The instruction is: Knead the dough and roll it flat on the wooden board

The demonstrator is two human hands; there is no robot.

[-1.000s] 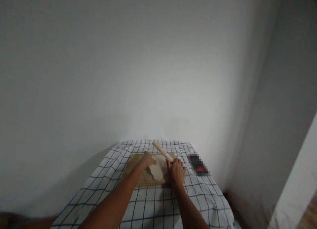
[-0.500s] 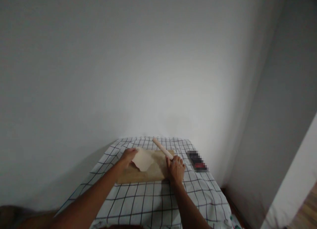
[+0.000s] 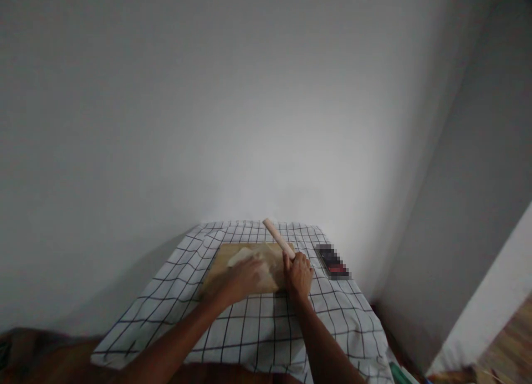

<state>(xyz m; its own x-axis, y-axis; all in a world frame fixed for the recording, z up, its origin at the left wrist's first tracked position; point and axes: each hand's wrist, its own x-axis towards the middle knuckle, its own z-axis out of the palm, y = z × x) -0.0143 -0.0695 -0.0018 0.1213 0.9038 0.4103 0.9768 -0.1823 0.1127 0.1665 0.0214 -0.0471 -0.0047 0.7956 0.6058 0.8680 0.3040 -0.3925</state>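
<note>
A thin, pale sheet of what looks like rolled dough (image 3: pixel 239 256) lies on a wooden board (image 3: pixel 216 270), its surface uneven. My left hand (image 3: pixel 250 270) is over the dough, smeared by motion. Whether its fingers grip the sheet or only touch it, I cannot make out. At the board's right edge, my right hand (image 3: pixel 300 271) is closed round the near end of a wooden rolling pin (image 3: pixel 277 237). The pin's far end points up and to the left, beyond the board's back edge.
A white cloth with dark grid lines (image 3: pixel 249 328) covers the table under the board. On its right side lies a dark, pixelated object (image 3: pixel 332 262) with a red part. A pale wall (image 3: pixel 266 123) stands directly behind the table.
My left hand has moved right across the board from its left side, where it held up the sheet's edge. The sheet now lies lower. My right hand keeps the rolling pin.
</note>
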